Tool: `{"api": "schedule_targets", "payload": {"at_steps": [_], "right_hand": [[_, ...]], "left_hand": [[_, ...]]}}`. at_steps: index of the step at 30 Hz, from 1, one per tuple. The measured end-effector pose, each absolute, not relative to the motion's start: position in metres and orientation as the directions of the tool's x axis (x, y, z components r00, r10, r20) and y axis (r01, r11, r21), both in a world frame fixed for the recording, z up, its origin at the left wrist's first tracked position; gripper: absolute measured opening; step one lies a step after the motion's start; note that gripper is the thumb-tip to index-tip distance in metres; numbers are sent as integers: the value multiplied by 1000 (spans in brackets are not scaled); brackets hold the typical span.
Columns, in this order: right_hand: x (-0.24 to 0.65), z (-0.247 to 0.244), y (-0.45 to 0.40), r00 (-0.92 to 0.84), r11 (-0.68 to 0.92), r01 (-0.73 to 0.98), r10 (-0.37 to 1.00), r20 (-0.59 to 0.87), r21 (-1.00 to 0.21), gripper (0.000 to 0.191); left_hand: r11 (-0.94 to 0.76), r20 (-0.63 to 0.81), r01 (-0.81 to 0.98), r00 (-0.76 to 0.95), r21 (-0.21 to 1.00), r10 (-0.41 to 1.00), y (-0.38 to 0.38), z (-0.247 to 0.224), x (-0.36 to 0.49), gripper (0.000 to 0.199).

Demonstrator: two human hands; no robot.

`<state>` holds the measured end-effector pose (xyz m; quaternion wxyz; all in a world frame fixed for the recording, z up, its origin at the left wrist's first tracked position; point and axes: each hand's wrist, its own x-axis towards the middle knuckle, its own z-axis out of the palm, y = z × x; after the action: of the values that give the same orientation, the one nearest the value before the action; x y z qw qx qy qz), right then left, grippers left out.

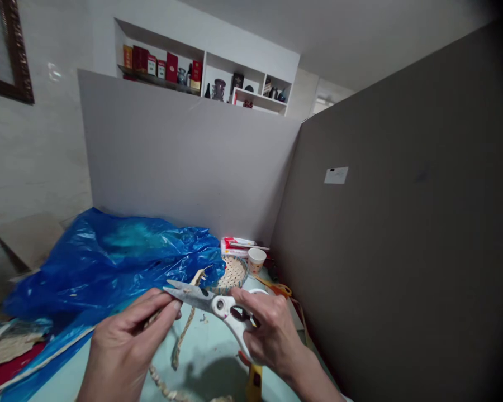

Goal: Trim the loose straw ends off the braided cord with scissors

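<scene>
White-handled scissors [220, 305] are hovering over the pale table [209, 341], blades parting slightly, tips lying at the left hand's [128, 338] fingertips. Right hand [272, 326] is gripping them, fingers curling around the handles. Left thumb and forefinger are pinching together on braided cord [160, 383], mostly hidden. Another braided length [185, 338] is showing below the blades. Beyond: woven basket [235, 272], paper cup [257, 261] standing beside it; blue plastic [138, 248] heaping leftward.

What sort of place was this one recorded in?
Probably a screened-off work corner inside a home or similar room. Tall grey partition panels close off two sides of a pale green tabletop, and beyond them a white built-in wall shelf displays red boxes and a grey vase.
</scene>
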<state>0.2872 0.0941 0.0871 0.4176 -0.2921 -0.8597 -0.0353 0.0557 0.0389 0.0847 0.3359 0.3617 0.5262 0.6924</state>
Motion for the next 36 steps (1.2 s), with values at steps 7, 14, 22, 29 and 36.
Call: {"api": "schedule_targets", "payload": {"at_steps": [7,14,22,29,36], "right_hand": [[288,89,94,-474,815,524,519,711,-246,47],[292,94,95,-470,810,504,548,692,-299,40],[293,95,95,-488,801,476,584,649,-363,23],[269,101,89,-335,379,171,891,308,-910,27],[257,111,84,-324,-10,-447,934,151,-894,56]], "left_hand": [[-267,175,-153,-442,951,880,35,92,59,19],[-267,151,-172,-495,948,855,38,90,58,19],[-244,148,-148,-476,958,867,33,97,61,21],[-118,22,-262,-341,958,940,27,104,73,42],[-27,25,-9,-166,1000,986,22,101,86,47]]}}
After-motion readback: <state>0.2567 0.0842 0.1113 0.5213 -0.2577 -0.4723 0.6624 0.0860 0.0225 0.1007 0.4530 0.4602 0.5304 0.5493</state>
